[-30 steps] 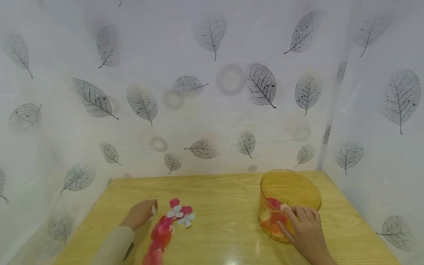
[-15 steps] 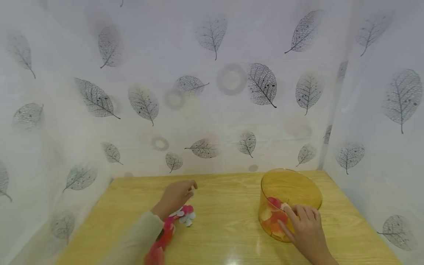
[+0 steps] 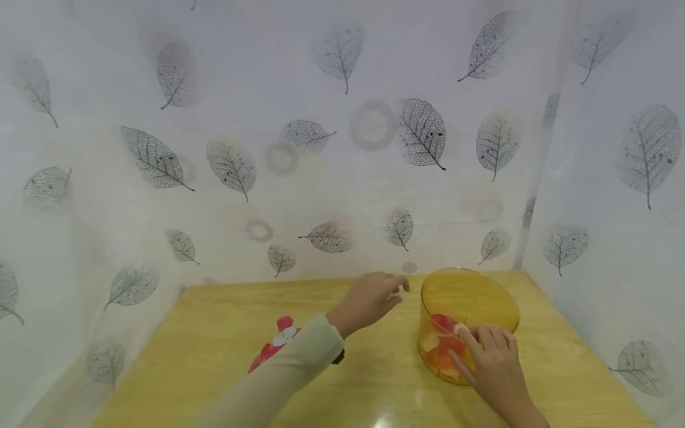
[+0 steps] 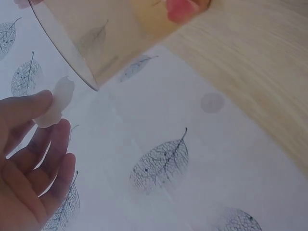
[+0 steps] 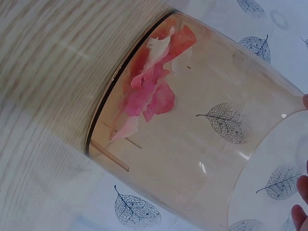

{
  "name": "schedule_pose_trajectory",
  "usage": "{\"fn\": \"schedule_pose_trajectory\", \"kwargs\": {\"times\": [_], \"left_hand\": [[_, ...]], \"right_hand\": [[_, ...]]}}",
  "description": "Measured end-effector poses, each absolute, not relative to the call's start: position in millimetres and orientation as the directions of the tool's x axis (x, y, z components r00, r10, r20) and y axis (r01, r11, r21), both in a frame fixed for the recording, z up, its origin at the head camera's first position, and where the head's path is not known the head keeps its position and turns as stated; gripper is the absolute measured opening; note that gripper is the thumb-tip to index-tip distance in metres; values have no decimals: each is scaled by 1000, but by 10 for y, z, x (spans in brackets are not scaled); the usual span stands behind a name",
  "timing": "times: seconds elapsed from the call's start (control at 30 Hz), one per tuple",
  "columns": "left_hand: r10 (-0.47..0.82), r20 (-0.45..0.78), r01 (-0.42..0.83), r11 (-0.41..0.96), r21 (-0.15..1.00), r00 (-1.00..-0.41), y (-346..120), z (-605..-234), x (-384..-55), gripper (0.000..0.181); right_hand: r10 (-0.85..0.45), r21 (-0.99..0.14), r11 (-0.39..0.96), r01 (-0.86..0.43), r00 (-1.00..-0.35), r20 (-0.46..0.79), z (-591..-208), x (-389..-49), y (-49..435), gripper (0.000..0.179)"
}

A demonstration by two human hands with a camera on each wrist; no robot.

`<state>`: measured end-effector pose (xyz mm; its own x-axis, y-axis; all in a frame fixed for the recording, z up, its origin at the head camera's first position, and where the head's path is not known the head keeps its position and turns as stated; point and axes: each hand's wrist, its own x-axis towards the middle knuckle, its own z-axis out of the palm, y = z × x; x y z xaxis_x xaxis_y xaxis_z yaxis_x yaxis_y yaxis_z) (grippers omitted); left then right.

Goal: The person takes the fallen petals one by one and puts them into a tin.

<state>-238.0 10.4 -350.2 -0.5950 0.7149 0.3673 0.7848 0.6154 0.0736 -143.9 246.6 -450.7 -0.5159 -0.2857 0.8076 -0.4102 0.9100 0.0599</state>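
My left hand (image 3: 369, 302) pinches a white petal (image 4: 60, 102) between thumb and fingers, just left of a see-through amber container (image 3: 476, 297). In the left wrist view the petal is beside the container's rim, outside it. My right hand (image 3: 496, 365) grips the container's near right rim, thumb on the outside. Pink, red and cream petals (image 5: 149, 91) lie at the bottom of the container. A heap of red and white petals (image 3: 285, 334) lies on the table, partly hidden behind my left sleeve.
The yellow wooden table (image 3: 385, 380) runs back to a pale curtain (image 3: 342, 178) printed with grey leaves, which also hangs at both sides. A dark band (image 3: 339, 356) shows at my left wrist.
My left hand has carried the white petal from the left of the petal heap, over it and rightward to the container. The right hand has stayed on the container.
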Motion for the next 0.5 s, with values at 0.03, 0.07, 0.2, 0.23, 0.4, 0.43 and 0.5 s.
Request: {"fn": "schedule_pose_trajectory", "kwargs": {"times": [0.03,0.07,0.2,0.23,0.4,0.43,0.5], "left_hand": [[720,375,791,608,62,-583,164,-3497,-2382,14],[725,380,796,603,54,-575,217,-3495,-2384,14],[729,382,802,594,61,-569,385,-3498,-2385,15],[729,379,804,590,72,-569,418,-3506,-2388,14],[734,366,809,579,103,-572,543,-3529,-2385,13],[733,367,808,580,104,-573,559,-3530,-2386,12],[730,368,806,581,110,-576,585,-3522,-2383,12]], "right_hand": [[-287,62,909,-412,-513,809,-4504,-1443,2466,59],[-289,64,908,-413,-509,811,-4503,-1446,2467,59],[-294,70,907,-416,-504,812,-4498,-1455,2471,58],[-295,72,906,-416,-502,813,-4498,-1455,2472,59],[-293,73,910,-408,-508,810,-4502,-1441,2472,60],[-293,74,911,-407,-510,809,-4500,-1440,2473,60],[-293,73,912,-404,-515,805,-4499,-1438,2475,60]]}}
